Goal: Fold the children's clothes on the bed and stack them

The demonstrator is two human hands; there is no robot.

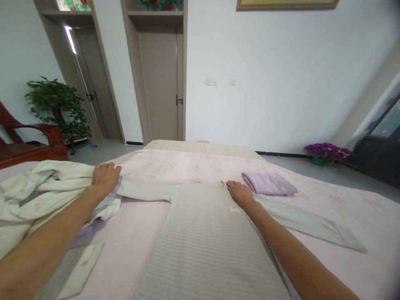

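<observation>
A light grey striped long-sleeved shirt (206,233) lies spread on the pink bed cover, collar away from me and sleeves out to both sides. My left hand (106,178) is closed at the end of the left-hand sleeve, its fingertips turned down out of sight. That hand borders a heap of white patterned cloth (46,183). At the collar's right side, my right hand (240,194) rests flat with fingers stretched over the shoulder. Just beyond it lies a folded purple garment (270,183).
The pink flowered cover (140,233) spreads beneath everything. A grey and white cloth piece (79,266) lies under my left forearm. Further off are a wooden chair (34,137), a leafy plant (59,108), closed door (159,83) and purple flowers (328,151).
</observation>
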